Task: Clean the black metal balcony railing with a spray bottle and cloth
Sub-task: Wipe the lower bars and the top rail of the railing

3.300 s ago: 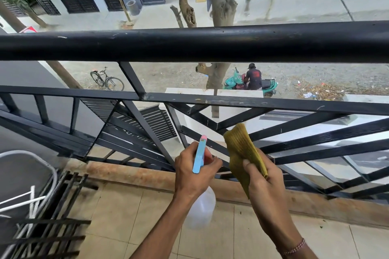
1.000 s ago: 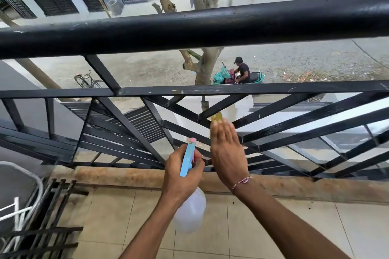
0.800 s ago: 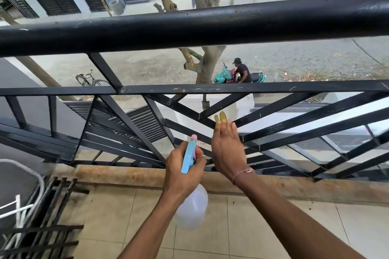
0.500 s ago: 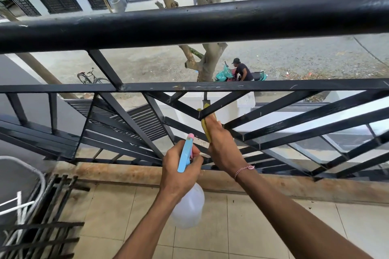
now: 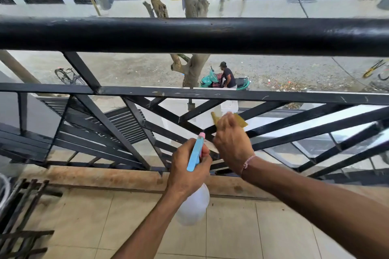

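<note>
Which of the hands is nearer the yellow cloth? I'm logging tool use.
Right. The right hand grips the yellow cloth against a diagonal railing bar; the left hand sits lower left, holding the spray bottle.

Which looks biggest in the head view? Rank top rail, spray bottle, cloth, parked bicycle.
1. Top rail, spanning the frame.
2. Spray bottle, enlarged by nearness.
3 and 4. Bicycle and cloth: unsure; the cloth is mostly hidden by the right hand, the bicycle far away.
</note>
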`<state>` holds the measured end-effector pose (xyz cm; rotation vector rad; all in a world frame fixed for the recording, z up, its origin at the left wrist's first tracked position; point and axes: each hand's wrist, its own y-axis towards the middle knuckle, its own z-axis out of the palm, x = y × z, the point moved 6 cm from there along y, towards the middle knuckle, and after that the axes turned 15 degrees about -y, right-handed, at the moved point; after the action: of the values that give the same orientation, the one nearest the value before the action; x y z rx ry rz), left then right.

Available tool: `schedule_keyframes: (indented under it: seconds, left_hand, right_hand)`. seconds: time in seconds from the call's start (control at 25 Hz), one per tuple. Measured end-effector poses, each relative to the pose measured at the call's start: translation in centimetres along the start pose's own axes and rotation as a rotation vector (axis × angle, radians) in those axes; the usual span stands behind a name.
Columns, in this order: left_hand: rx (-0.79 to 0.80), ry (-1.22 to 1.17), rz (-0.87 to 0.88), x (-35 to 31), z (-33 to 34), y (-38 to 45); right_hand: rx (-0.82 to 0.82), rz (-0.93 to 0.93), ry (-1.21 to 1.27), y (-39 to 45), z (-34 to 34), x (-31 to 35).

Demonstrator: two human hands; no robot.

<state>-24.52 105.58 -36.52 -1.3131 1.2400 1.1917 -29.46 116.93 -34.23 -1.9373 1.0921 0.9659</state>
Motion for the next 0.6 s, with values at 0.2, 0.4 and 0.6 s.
schedule_keyframes:
  seconds: [0.2, 0.4, 0.6]
  left_hand:
    - [0.023, -0.016, -0.01, 0.1, 1.2, -0.1]
    - [0.048, -0.042, -0.033, 1.3, 1.3, -0.2]
    - [0.037, -0.032, -0.045, 2.1, 0.6, 0.1]
  right_hand:
    - [0.037, 0.086, -0.073, -4.1, 2.7, -7.3]
    - [0.011, 0.158, 0.202, -1.7, 3.3, -5.3]
    - [-0.165, 0.037, 0.251, 3.1, 1.9, 3.3]
